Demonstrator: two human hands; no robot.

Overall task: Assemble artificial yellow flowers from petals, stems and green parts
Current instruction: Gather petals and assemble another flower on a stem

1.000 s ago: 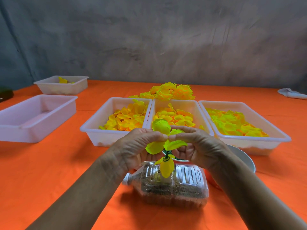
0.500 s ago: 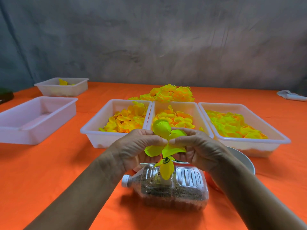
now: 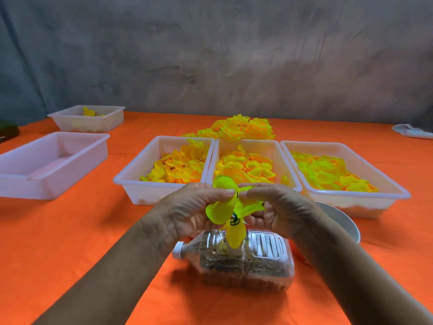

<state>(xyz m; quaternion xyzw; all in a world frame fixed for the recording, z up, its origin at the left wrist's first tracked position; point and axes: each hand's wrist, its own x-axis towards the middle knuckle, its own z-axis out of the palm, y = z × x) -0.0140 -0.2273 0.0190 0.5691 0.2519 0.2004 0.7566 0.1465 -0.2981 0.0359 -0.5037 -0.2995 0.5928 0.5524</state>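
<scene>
On the far left I see an empty tub and, farther back, a small tub with a few yellow bits in it. I do not need those now.

Next comes my left hand. Its thumb and fingers pinch a yellow petal near the middle of the table, just above the bottle. The bottle lies on its side, full of brown stuff, and it seems to hold the stem up — I can only see a bit of green there.

Right beside it, my right hand pinches the other side of the same petal bunch. The two thumbs almost touch at the top.

I think the step is to push the petals down the stem. To do it well I would keep both pinches soft, so the thin petals do not crease. I would push straight down, not to one side, so the stem stays upright in the bottle. I would spread the petals evenly all round.

Behind my hands are three petal trays side by side, and a pile of finished flowers behind them. To the right, near my arm, a white bowl peeks out — I cannot tell what is in it.
</scene>
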